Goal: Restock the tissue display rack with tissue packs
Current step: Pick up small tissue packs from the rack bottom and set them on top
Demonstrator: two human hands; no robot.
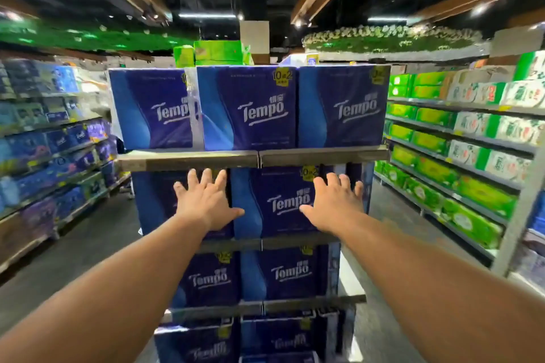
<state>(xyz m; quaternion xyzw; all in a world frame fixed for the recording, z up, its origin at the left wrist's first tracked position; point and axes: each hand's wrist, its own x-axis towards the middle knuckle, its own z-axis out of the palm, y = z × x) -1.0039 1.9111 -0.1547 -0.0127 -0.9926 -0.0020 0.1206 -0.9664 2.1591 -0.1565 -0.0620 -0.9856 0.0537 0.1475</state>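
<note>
- Rack stands at the aisle's end, four shelves showing, each filled across its front with dark blue tissue packs.
- Pack in hand sits on the second shelf from the top, front face outward, between a neighbour on its left and the rack's right edge.
- Step, as I judge it: seating or squaring this pack in its row, late in the restock, since no gap shows on any shelf front.
- Left hand lies flat over the seam between that pack and its left neighbour, fingers spread and straight, thumb pointing inward.
- Right hand lies flat on the pack's right part, its fingers spread too, thumb pointing inward toward the logo.
- Both arms reach forward nearly straight, palms to the pack faces; neither hand grips anything.
- Next move likely calls for an even push from both palms so the pack slides back level with its neighbours, not skewed.
- Whether the palms truly touch the wrap cannot be told.
</note>
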